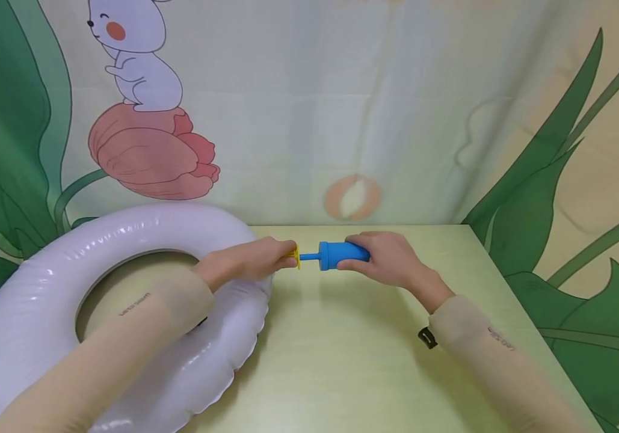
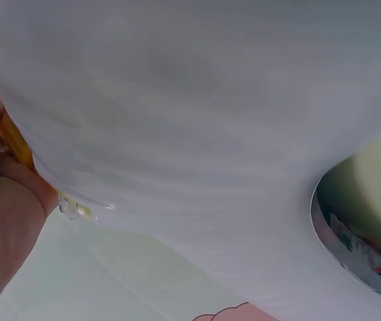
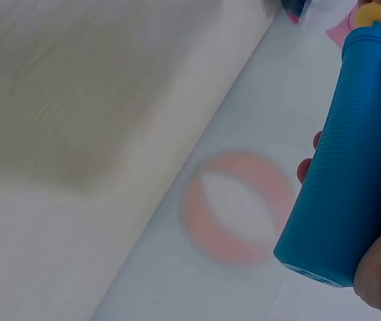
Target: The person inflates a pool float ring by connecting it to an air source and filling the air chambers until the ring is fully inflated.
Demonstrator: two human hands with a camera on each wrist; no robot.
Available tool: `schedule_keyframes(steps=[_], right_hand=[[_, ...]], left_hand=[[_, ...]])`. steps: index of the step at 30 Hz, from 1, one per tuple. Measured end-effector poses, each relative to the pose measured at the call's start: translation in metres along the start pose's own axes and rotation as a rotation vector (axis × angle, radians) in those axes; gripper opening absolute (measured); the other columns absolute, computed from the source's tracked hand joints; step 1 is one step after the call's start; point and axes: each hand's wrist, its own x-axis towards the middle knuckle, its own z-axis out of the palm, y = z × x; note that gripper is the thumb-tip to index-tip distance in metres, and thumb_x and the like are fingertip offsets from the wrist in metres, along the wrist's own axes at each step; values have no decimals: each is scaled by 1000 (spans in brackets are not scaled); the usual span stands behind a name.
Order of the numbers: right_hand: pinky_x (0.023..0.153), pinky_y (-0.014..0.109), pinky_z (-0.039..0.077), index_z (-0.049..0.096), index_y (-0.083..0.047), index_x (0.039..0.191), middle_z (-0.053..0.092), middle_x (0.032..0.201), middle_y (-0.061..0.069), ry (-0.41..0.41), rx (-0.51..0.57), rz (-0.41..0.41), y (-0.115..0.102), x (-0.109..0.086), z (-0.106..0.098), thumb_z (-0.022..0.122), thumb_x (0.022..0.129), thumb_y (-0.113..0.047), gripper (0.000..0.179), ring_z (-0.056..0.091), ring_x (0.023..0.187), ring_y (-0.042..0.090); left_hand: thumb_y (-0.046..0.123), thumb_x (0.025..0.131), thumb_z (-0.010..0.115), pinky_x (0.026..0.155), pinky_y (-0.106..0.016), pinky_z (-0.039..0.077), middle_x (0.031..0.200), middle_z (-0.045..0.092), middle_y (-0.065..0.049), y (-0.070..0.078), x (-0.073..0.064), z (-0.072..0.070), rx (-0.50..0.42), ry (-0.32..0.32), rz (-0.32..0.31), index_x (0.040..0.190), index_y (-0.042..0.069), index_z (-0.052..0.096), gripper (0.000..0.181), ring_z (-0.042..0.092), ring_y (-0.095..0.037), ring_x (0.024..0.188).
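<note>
Above the table, my right hand (image 1: 393, 255) grips the blue barrel of a hand pump (image 1: 332, 255), which lies nearly level. Its thumb and fingers wrap the barrel, also seen in the right wrist view as a long ribbed blue cylinder (image 3: 347, 160). My left hand (image 1: 263, 257) holds the yellow end piece (image 1: 297, 257), joined to the barrel by a short length of thin blue rod (image 1: 310, 257). Under the left forearm lies a puffed-up white swim ring (image 1: 233, 361). In the left wrist view a clear valve (image 2: 69, 206) shows at the ring's edge.
The pale yellow-green table (image 1: 341, 361) extends in front of me and to the right of the ring. A printed curtain (image 1: 287, 120) with a rabbit, flowers and leaves hangs behind it. A small black clip (image 1: 427, 337) hangs by the right sleeve.
</note>
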Motion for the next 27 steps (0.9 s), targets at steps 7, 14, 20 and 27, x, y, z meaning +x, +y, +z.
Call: schedule_keyframes(steps=[7, 14, 20, 27], right_hand=[[74, 36, 49, 69, -13, 131, 71, 116, 4, 4, -9, -7, -23, 11, 7, 67, 92, -63, 64, 65, 90, 19], [72, 34, 48, 69, -18, 129, 71, 113, -1, -6, 9, 16, -11, 8, 4, 68, 90, -66, 62, 62, 88, 16], [73, 37, 50, 70, -18, 129, 72, 114, 0, 1, 16, 35, 19, -8, -9, 73, 87, -63, 62, 63, 89, 18], [77, 42, 53, 69, -15, 133, 71, 120, 5, 0, 30, 79, 56, -33, -27, 75, 86, -62, 67, 64, 94, 23]], left_hand=[[20, 109, 52, 70, -30, 42, 77, 47, 0, 2, -1, 4, -12, 20, 24, 106, 7, 53, 13, 50, -15, 71], [23, 111, 50, 73, -30, 43, 82, 52, -2, -5, -2, 5, -10, 17, 26, 107, 8, 53, 16, 52, -15, 74], [23, 110, 51, 74, -32, 42, 83, 54, -2, -12, -7, 1, -17, 36, 50, 104, 9, 54, 16, 49, -14, 72], [24, 110, 51, 76, -33, 42, 81, 51, 1, -16, -13, 0, -43, 47, 54, 105, 10, 56, 16, 48, -13, 73]])
